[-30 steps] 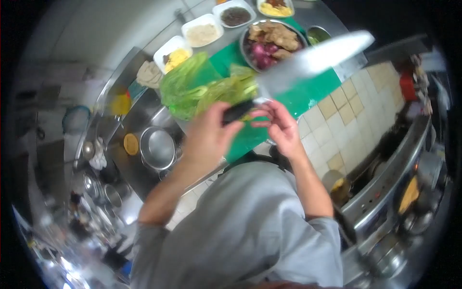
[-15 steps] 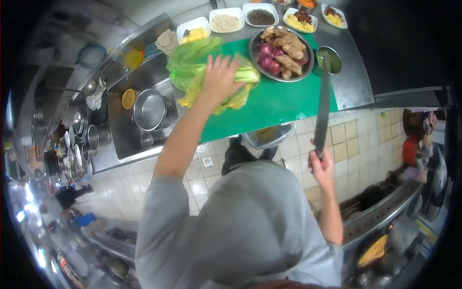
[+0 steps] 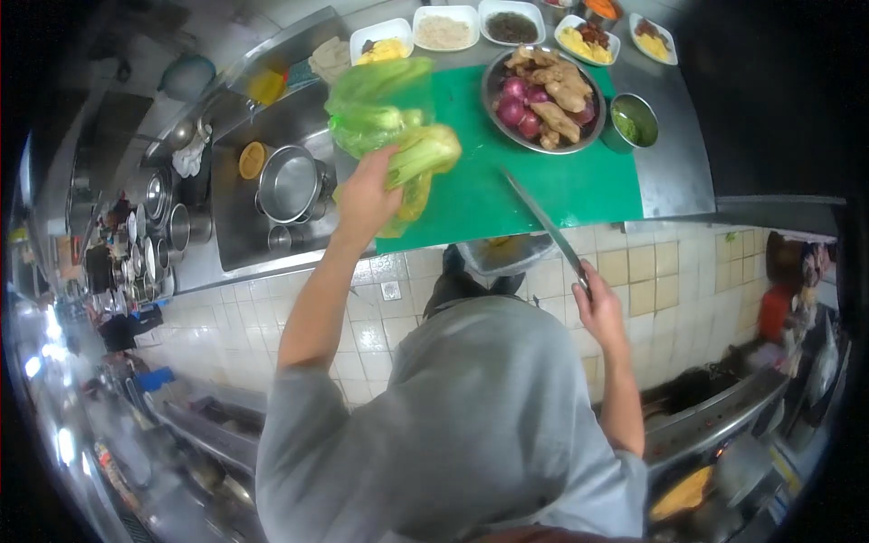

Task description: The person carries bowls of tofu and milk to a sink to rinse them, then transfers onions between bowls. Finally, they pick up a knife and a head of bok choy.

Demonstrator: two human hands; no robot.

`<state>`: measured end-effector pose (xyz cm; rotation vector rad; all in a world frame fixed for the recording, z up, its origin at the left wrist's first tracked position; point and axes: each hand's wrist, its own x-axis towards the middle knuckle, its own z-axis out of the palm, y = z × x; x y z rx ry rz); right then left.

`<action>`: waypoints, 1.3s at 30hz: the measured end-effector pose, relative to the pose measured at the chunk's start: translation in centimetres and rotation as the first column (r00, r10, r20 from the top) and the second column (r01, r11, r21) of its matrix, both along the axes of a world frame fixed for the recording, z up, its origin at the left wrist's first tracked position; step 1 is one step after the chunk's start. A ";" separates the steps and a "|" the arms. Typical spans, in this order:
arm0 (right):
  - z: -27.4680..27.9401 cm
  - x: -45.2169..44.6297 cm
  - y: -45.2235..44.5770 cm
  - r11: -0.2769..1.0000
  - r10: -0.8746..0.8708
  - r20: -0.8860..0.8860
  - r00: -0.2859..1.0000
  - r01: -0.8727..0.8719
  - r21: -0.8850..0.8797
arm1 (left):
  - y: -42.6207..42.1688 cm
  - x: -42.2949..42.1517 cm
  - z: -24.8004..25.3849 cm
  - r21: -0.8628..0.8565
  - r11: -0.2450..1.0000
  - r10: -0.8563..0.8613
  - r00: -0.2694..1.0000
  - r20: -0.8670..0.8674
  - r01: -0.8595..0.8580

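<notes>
My left hand is closed around a head of leafy greens, its pale stem end pointing right over the board. Behind it, more greens lie in or under a clear green plastic bag at the left of the green cutting board. In my right hand is the dark handle of a long knife. The blade slants up and to the left, its tip over the board, apart from the greens.
A metal bowl of ginger and red onions stands on the board's far right, beside a metal cup with green bits. White dishes of ingredients line the back. Left is a sink with a pot; a lined bin stands below.
My left hand has gone from resting spread on the greens to gripping one head, pulled nearer. The knife has swung from upright beside the cup to slanting left, its tip lower over the board.
</notes>
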<state>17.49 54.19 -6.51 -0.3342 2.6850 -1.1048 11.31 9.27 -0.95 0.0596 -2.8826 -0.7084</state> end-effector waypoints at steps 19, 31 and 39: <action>-0.9 -9.1 -9.9 0.938 -0.113 -0.037 0.993 0.094 -0.334 | 5.9 3.8 -3.8 0.716 0.665 0.269 0.963 0.036 -0.212; 2.1 -4.7 -12.4 0.397 -0.320 0.481 0.816 0.577 -0.714 | 3.8 1.5 -5.3 0.276 0.961 -0.017 0.997 0.075 -0.005; 0.5 -0.1 -8.8 0.330 -0.478 0.525 0.705 0.697 -0.636 | 6.6 -0.7 -11.7 0.072 0.945 -0.325 0.940 0.101 0.319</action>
